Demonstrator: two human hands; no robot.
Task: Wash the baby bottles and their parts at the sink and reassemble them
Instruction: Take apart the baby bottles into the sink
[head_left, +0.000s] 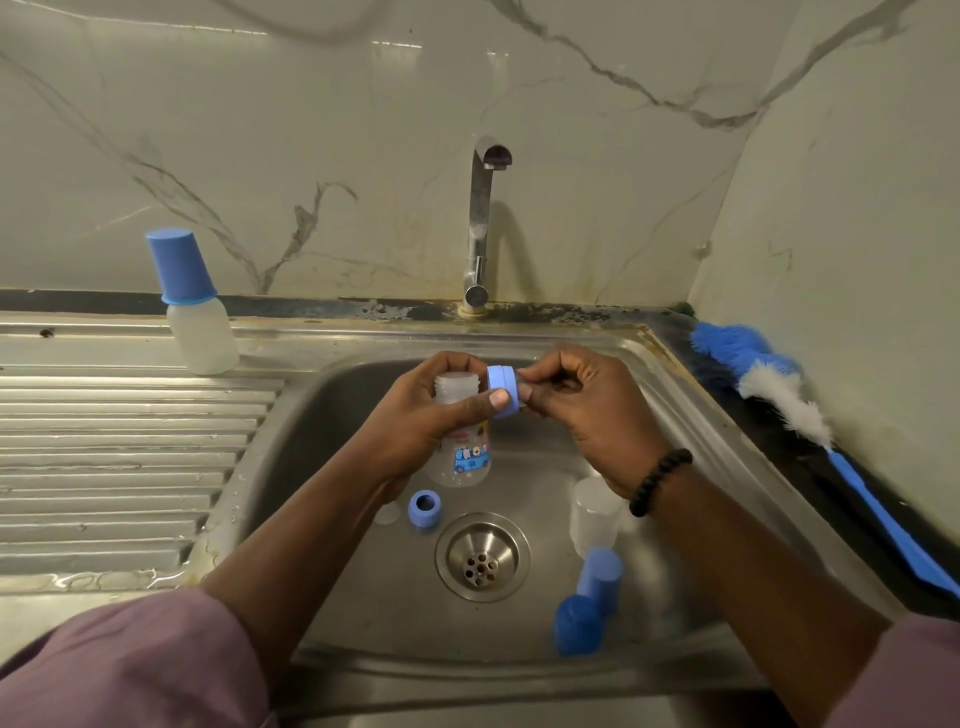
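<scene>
I'm mid-reassembly, I'd say: my left hand (426, 415) is wrapped round the printed baby bottle (460, 452), open neck up, held over the sink (691, 415) basin just in front of the tap (480, 223), w/ the thumb stretched onto the blue screw ring (503, 391). My right hand (582, 415) pinches that ring's far side; something clear sits at the fingertips, prob. the teat, can't tell for sure. Next move, as I judge it: seat the teat square in the ring, then bring the ring over the neck and thread it w/o cross-threading. Count: bottles 3 — one in hand, one capped on the drainboard left of the tap, one clear body lying near the drain (482, 557). Screw rings 2 — one in hand, one loose (424, 511) left of the drain. Loose blue caps (589, 603) 2, right of the drain toward me. Bottle brush (779, 384) 1, on the ledge right of the tap. No water running.
</scene>
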